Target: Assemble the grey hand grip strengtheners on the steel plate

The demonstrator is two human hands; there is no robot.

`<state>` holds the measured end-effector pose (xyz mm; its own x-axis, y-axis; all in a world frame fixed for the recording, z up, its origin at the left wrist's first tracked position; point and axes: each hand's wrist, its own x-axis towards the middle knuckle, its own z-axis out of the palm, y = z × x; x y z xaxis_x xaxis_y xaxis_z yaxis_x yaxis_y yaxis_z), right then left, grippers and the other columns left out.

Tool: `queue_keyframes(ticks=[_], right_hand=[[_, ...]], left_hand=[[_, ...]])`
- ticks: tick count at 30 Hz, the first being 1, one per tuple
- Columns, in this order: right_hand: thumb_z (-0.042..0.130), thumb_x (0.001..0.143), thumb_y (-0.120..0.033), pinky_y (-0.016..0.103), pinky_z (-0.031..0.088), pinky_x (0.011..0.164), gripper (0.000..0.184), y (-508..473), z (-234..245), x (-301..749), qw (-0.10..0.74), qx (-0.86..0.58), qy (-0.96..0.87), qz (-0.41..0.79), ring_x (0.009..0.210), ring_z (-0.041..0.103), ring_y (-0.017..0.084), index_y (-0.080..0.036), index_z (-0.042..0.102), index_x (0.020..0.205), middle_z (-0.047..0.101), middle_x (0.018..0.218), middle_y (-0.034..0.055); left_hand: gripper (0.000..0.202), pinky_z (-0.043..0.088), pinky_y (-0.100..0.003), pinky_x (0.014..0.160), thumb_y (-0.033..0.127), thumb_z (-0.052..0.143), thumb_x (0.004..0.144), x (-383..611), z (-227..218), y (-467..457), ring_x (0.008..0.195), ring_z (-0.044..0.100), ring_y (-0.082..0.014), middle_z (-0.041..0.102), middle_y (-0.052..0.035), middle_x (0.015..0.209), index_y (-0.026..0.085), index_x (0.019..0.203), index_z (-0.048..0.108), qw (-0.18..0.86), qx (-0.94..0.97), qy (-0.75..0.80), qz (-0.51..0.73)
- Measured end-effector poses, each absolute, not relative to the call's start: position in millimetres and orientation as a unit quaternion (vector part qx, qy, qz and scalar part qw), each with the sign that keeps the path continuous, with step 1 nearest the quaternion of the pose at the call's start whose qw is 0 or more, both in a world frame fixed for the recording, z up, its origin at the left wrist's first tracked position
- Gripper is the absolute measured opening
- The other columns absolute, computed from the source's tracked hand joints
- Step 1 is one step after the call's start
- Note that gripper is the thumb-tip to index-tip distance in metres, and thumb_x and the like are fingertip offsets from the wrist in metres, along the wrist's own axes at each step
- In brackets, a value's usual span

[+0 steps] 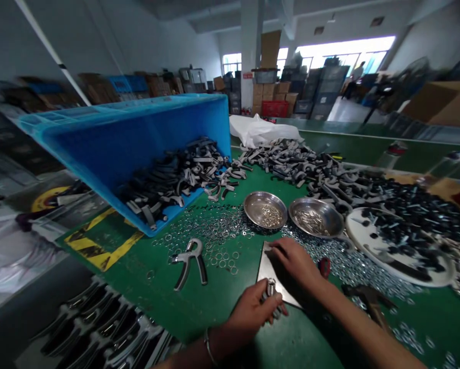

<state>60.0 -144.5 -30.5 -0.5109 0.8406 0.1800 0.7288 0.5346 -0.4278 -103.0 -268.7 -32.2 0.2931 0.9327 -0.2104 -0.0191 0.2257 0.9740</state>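
Note:
My left hand [253, 306] is closed around a metal coil spring [271, 286], whose upper end shows above the fingers; the palm hides the rest. Just beyond it, my right hand [297, 260] reaches over a flat metal plate [266, 269] on the table. Its fingertips are drawn together near the plate's far edge, and whatever is between them is too small to make out. An assembled hand grip [191, 261] with dark handles lies to the left. Two steel bowls stand beyond my hands, the left bowl [258, 199] and the right bowl [332, 209], both holding small metal parts.
A blue crate [138, 115] lies on its side, spilling grip parts [199, 164]. Loose rings [222, 261] scatter across the green table [230, 292]. At right are a hammer [370, 297], a white tray [358, 225] of black-headed bolts, and a red-handled item [324, 266].

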Motion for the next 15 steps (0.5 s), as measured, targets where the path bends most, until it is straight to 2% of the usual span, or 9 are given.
queue_keyframes(ticks=[3, 8, 15], right_hand=[[0.046, 0.100, -0.022, 0.027, 0.048, 0.088, 0.022, -125, -32, 6, 0.151, -0.442, -0.874, 0.136, 0.099, 0.064, 0.018, -0.022, 0.067, 0.108, 0.067, 0.108, 0.0067], [0.054, 0.096, -0.022, 0.031, 0.050, 0.078, 0.013, -105, -46, -40, 0.104, -0.488, -0.862, 0.092, 0.095, 0.066, 0.025, -0.018, 0.064, 0.103, 0.065, 0.106, 0.0123], [0.055, 0.093, -0.015, 0.034, 0.048, 0.088, 0.014, -107, -59, -31, 0.120, -0.500, -0.849, 0.119, 0.105, 0.061, 0.026, -0.017, 0.059, 0.106, 0.061, 0.114, 0.0139]], left_hand=[[0.035, 0.035, -0.017, 0.044, 0.049, 0.056, 0.092, -107, -36, -280, 0.046, 0.047, -0.0056, 0.072, -0.0055, 0.080, 0.016, 0.083, 0.052, 0.640, 0.493, 0.453, 0.377], [0.035, 0.029, -0.016, 0.039, 0.051, 0.057, 0.090, -126, -40, -281, 0.040, 0.040, -0.0045, 0.069, -0.0029, 0.067, 0.016, 0.083, 0.050, 0.629, 0.442, 0.485, 0.417], [0.037, 0.034, -0.017, 0.045, 0.053, 0.057, 0.089, -142, -26, -261, 0.046, 0.046, -0.0062, 0.070, -0.0043, 0.072, 0.017, 0.083, 0.051, 0.594, 0.424, 0.508, 0.458]])
